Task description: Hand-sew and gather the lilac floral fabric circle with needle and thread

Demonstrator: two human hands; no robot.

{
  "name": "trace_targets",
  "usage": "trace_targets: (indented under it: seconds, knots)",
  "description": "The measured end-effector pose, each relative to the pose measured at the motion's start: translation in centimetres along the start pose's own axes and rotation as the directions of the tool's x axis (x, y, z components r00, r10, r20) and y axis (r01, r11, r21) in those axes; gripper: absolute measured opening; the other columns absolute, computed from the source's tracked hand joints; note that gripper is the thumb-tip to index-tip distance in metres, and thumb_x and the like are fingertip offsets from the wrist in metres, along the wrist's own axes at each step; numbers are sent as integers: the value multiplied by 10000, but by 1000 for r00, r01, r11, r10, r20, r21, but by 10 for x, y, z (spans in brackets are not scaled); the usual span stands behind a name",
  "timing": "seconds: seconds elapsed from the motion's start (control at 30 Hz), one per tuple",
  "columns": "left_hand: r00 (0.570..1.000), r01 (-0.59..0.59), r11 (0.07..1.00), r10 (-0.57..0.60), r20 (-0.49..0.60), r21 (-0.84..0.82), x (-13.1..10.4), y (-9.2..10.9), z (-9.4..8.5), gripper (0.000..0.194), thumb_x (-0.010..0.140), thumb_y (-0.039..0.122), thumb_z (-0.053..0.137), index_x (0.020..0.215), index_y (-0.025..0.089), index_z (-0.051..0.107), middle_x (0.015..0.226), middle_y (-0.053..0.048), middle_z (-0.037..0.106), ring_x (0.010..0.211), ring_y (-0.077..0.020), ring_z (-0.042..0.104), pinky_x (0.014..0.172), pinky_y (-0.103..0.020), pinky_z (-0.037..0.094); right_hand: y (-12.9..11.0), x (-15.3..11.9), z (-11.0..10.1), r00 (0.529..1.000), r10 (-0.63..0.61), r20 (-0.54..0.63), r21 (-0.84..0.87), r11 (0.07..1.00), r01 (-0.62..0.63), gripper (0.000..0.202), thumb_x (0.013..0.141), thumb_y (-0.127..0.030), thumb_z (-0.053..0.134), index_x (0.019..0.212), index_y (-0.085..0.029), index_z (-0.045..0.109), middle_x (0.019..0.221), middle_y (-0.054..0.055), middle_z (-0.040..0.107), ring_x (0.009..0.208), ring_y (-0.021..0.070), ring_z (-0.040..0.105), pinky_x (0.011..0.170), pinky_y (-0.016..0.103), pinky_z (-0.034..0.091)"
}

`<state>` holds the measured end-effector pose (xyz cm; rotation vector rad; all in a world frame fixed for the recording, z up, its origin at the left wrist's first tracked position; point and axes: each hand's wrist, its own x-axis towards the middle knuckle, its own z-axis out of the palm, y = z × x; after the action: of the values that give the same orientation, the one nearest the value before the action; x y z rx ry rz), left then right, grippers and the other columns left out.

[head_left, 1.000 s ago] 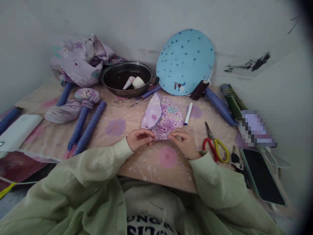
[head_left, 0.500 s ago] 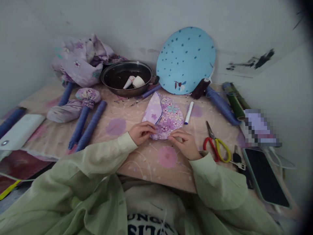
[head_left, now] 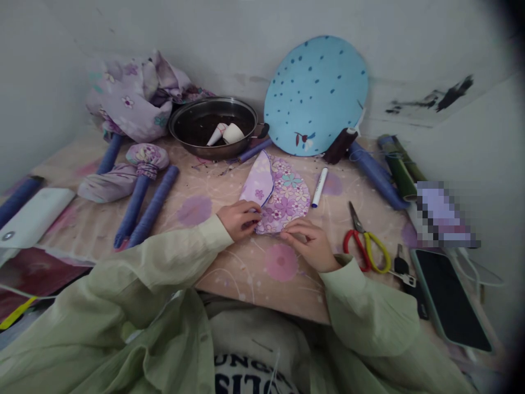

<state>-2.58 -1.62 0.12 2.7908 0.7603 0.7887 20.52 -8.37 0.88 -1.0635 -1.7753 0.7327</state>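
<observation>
A round piece of purple flowered fabric (head_left: 289,191) lies on the table in front of me, its left side folded over to show a paler lilac face with a dark blue edge line. My left hand (head_left: 240,220) has its fingers curled on the lower left edge of this fabric, near the fold. At the bottom edge, my right hand (head_left: 310,243) pinches the fabric between thumb and fingertips. A white marker with a blue tip (head_left: 320,187) rests just right of the fabric. Scissors with red and yellow handles (head_left: 363,241) lie beyond my right wrist.
Behind stand a metal pan (head_left: 184,143) holding two white pieces, a blue dotted round panel (head_left: 315,93) and a dark thread spool (head_left: 341,146). Blue-wrapped rods (head_left: 153,207) and bundled flowered cloth (head_left: 127,104) are at left. Keys (head_left: 402,268) and a phone (head_left: 453,298) lie at right.
The view has shifted slightly. Both hands keep nearly the same place and grip on the fabric, which still lies folded at its left side.
</observation>
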Motion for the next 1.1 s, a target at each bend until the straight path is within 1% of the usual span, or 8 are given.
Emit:
trace_targets:
  seconds: [0.2,0.33,0.47,0.57,0.73,0.87,1.0,1.1]
  knots:
    - [991,81,996,-84,105,35,-3,9,-8,175,765,262,562,904,190,641,1102,-59,634,903,-180,599,685,-264,480,-5,-2,1,999,-27,21,-17,999,27,117,806,-264,652,709,-208,682,711,37,666,697,171,599,683,349,471]
    - [996,69,997,-71,46,39,-5,10,-11,145,744,264,590,848,198,666,1045,-48,659,880,-191,584,761,-327,442,-8,-4,5,997,-47,62,-5,999,48,108,812,-245,642,721,-208,687,701,36,655,694,166,591,653,323,478]
    - [982,186,982,-185,-28,37,-9,11,-17,118,771,251,577,795,230,691,1027,-31,668,964,-212,552,885,-406,353,-10,-5,8,994,-50,94,11,999,50,99,819,-224,633,743,-197,690,715,39,657,674,150,602,620,286,487]
    - [968,248,969,-248,-45,14,-10,11,-25,134,788,239,559,787,228,693,1016,-38,666,968,-209,544,895,-413,327,-11,-4,9,994,-46,99,16,999,45,105,827,-225,620,749,-199,687,715,38,653,658,142,599,597,272,486]
    - [993,119,992,-120,-20,-45,2,15,-29,171,834,244,525,858,249,695,1050,-41,655,1023,-215,514,921,-417,302,-12,-2,10,995,-22,102,12,1000,21,110,832,-231,614,756,-197,686,728,39,648,640,132,591,561,255,475]
    - [997,-9,994,18,79,-107,20,15,-20,220,822,192,509,900,271,699,1204,-45,595,1165,-261,432,954,-467,255,-12,-3,11,994,-6,108,7,1000,6,119,835,-248,609,764,-201,693,737,37,652,651,136,594,579,262,482]
    - [984,-11,990,36,176,-143,26,9,-13,220,775,162,529,822,270,714,1247,-38,573,1218,-279,390,973,-485,256,-12,-4,11,994,-9,110,8,1000,8,122,831,-249,614,756,-199,696,746,43,655,677,142,608,623,274,502]
    - [980,-14,991,41,194,-134,19,4,-11,197,735,174,564,803,274,720,1257,-31,571,1240,-307,370,986,-507,248,-12,-4,11,993,-10,115,9,1000,9,119,835,-245,610,764,-198,694,741,43,653,671,141,606,618,275,503]
